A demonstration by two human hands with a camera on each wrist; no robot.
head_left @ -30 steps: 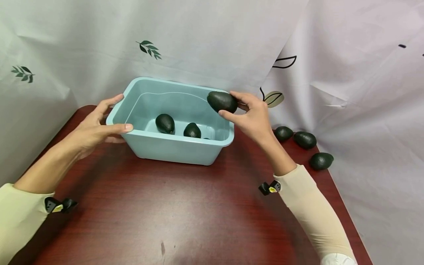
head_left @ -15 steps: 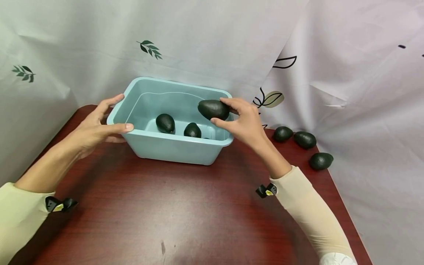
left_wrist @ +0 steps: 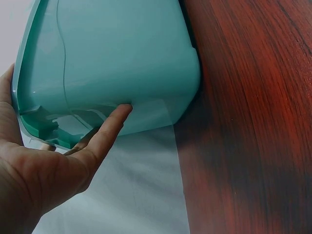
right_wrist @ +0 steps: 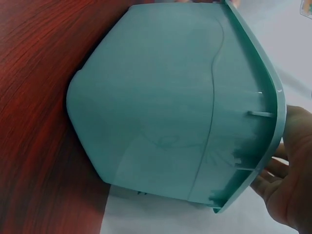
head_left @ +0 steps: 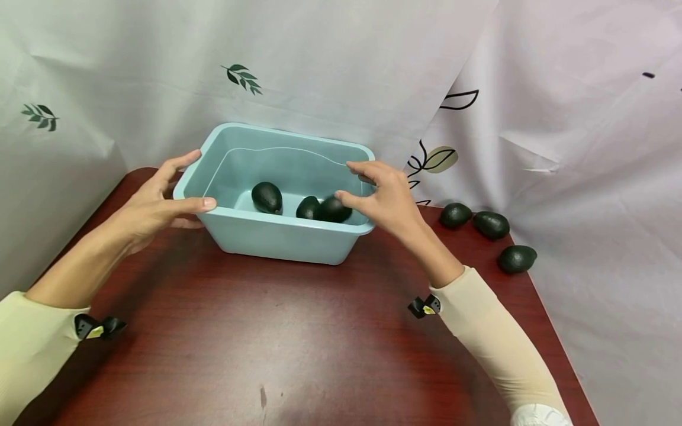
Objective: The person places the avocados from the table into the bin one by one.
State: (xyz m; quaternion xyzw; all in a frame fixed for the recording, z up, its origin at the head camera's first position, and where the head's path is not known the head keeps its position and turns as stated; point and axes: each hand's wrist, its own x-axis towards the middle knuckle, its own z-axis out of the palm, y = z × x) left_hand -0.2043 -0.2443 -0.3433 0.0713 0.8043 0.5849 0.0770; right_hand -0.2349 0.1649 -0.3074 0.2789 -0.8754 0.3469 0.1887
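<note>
A light blue plastic tub (head_left: 277,241) stands at the back of the table. My left hand (head_left: 154,204) holds its left end, thumb over the front rim and other fingers along the side and under the lip. In the left wrist view one fingertip (left_wrist: 126,108) presses the outer wall. Over the tub's right end is my right hand (head_left: 386,198), thumb and fingers spread apart with nothing between them. Just below the thumb lies a dark green avocado (head_left: 335,210) inside the tub, beside a second avocado (head_left: 307,207). Farther left in it rests another avocado (head_left: 267,197).
At the table's right edge lie three more avocados: one at the back (head_left: 455,215), one beside it (head_left: 491,225) and one nearer (head_left: 517,259). A pale curtain (head_left: 319,71) with leaf prints hangs behind the tub. The tabletop (head_left: 256,343) is dark red wood.
My right hand has moved left and down over the tub and let go of the avocado, which now lies at the tub's right end. The left hand has kept its place.
</note>
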